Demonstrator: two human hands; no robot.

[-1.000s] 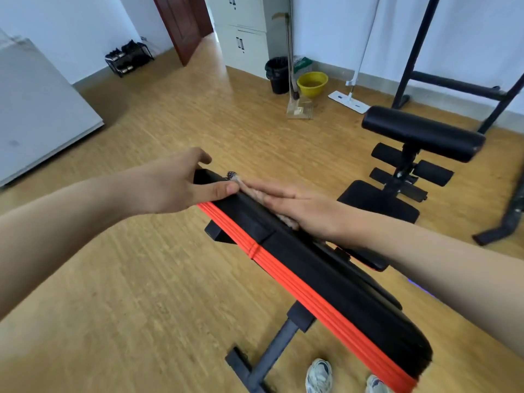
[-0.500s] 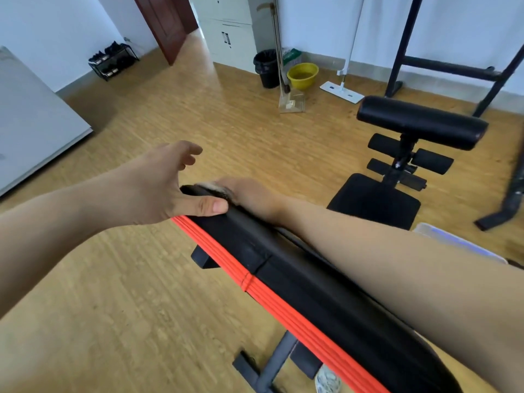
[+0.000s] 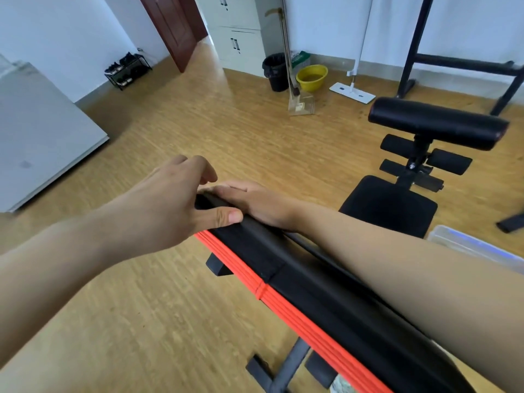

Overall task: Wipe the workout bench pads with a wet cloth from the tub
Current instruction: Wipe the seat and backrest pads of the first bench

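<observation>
From the head view, a person's right hand (image 3: 252, 204) lies flat at the far end of the black back pad (image 3: 306, 268), the cloth hidden beneath it and its grip unclear, while the left hand (image 3: 175, 202) steadies that corner, fingers loosely spread, holding nothing; the seat pad (image 3: 388, 205), roller pads (image 3: 436, 123) and tub (image 3: 476, 245) wait beyond, so the wiping looks partway done.

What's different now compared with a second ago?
The right hand slid along the bench pad to its far end, and the cloth seen under it earlier is now hidden. The left hand lifted its fingers, with only the thumb on the pad. The yellow basin and mop stayed put.
</observation>
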